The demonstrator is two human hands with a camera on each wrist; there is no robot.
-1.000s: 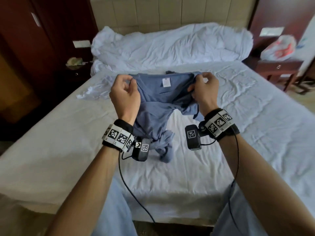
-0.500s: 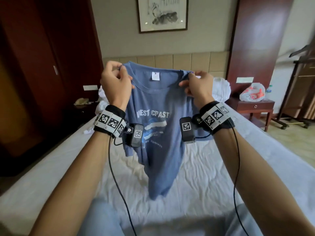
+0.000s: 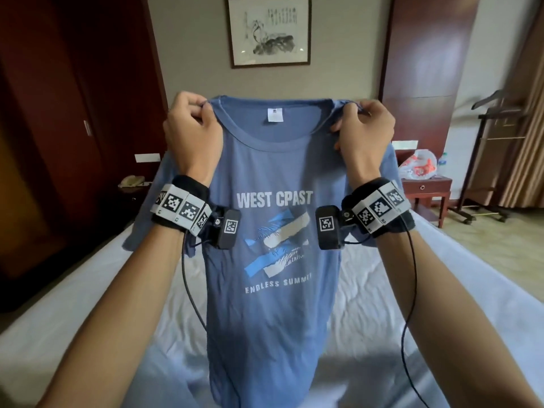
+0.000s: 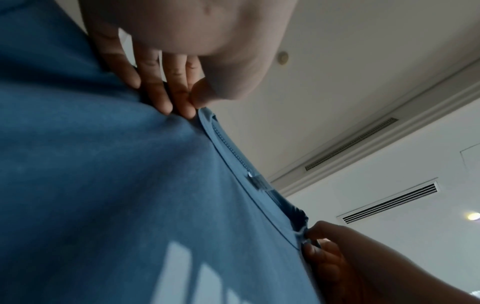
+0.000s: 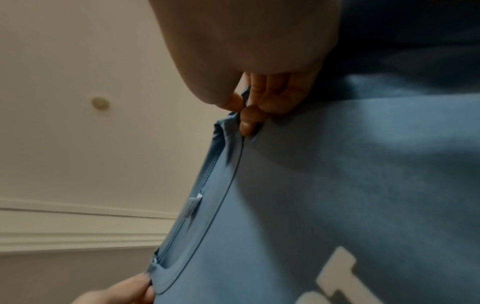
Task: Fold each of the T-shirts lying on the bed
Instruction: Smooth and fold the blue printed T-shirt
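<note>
Blue T-shirt (image 3: 273,290) hangs between grips; left hand (image 3: 192,134), right hand (image 3: 363,134) each pinch shoulder seam.

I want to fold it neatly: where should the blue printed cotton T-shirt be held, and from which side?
Grip the blue printed cotton T-shirt at both shoulder seams beside the collar, from above, as the left hand and right hand do: it hangs flat.

The room is rather dim, with soft daylight coming from the right side. The dark wardrobe (image 3: 59,142) on the left is almost black. Straight lines bend near the edges. Both wrist views are blurred and grainy; one ceiling lamp (image 4: 473,216) glares.
</note>
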